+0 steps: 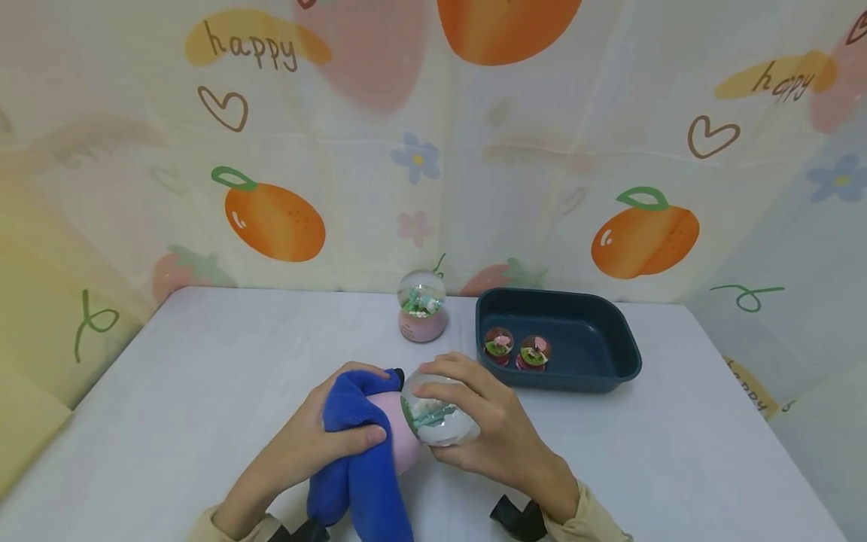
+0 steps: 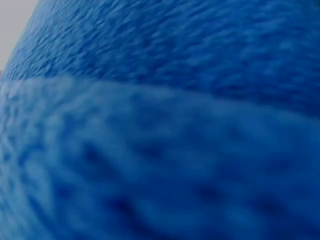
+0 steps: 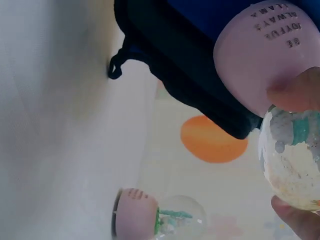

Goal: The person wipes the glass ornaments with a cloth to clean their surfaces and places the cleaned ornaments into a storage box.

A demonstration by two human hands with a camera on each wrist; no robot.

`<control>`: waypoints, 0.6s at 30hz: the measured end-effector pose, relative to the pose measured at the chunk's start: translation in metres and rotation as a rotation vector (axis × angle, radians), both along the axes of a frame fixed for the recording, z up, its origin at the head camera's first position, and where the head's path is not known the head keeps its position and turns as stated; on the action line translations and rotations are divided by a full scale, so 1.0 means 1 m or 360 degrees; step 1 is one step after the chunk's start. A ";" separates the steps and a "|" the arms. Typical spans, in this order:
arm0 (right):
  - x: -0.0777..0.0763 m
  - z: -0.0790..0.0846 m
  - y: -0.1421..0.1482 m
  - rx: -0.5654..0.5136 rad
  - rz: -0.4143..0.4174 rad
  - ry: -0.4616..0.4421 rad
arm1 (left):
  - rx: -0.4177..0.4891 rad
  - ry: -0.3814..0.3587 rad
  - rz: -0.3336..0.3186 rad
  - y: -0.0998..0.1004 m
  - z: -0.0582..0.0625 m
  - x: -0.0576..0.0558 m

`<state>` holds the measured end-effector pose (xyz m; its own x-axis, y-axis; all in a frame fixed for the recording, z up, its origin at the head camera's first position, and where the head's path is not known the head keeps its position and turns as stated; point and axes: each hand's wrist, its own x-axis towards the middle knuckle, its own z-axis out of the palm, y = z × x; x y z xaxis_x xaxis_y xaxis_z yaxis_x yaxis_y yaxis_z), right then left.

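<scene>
A snow globe (image 1: 440,421) lies tipped on its side between both hands. My right hand (image 1: 501,421) grips its clear glass ball, fingers over the top and thumb below. Round its pink base (image 1: 401,435), my left hand (image 1: 308,433) holds a blue cloth (image 1: 375,489), with two long folds hanging down. Raised lettering shows on the pink base (image 3: 265,45) in the right wrist view, along with a dark edge and small loop on the cloth (image 3: 170,65). Blue cloth (image 2: 160,150) fills almost the whole left wrist view, hiding the left fingers there.
Behind the hands a second snow globe (image 1: 421,312) with a pink base stands upright on the white table (image 1: 223,361). To its right is a dark blue tray (image 1: 582,380) with two small globes, one left (image 1: 499,342) and one right (image 1: 533,351). A printed curtain (image 1: 515,196) hangs behind.
</scene>
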<state>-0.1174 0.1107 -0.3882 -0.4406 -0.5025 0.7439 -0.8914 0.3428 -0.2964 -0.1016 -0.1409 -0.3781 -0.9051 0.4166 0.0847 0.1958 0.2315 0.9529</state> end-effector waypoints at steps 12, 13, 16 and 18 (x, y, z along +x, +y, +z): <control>0.001 0.000 0.001 0.0092 0.0040 0.0008 | -0.0080 0.0122 0.0325 0.010 0.004 0.001; 0.001 0.000 0.001 0.0092 0.0045 0.0012 | -0.0080 0.0135 0.0351 0.010 0.003 0.001; 0.001 0.001 0.001 0.0070 0.0059 0.0008 | -0.0034 0.0173 0.0317 0.007 0.003 0.001; 0.001 0.001 0.001 0.0037 0.0072 0.0005 | 0.0021 0.0187 0.0207 0.004 0.002 0.001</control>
